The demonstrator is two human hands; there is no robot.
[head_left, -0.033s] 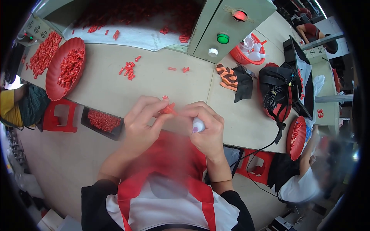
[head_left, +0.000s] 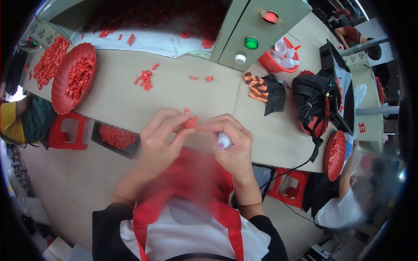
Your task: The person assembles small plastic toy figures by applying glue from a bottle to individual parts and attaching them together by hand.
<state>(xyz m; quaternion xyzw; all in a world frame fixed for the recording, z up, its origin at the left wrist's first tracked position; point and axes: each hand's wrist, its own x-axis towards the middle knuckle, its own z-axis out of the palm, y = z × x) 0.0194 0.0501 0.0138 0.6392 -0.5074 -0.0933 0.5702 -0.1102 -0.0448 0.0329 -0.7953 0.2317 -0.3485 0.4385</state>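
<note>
Hands meet over the near edge of the beige table [head_left: 174, 93] in the head view. The left hand [head_left: 159, 141] pinches a small red plastic part [head_left: 190, 123] between thumb and fingertips, and the right hand [head_left: 235, 145] touches the same part with its fingertips while its palm is curled around a small white bottle [head_left: 224, 141] with a purple tip. The part sits between the two hands, just above a blurred red mass at the person's lap. Farther out on the table lies a loose cluster of red parts [head_left: 144, 80]. A red round tray [head_left: 72, 78] heaped with such parts hangs over the table's left end, and a black tray [head_left: 115, 137] of them sits beside a red stool [head_left: 65, 130]. To the right lie a striped glove [head_left: 257, 86] and a black bag [head_left: 311, 104].
</note>
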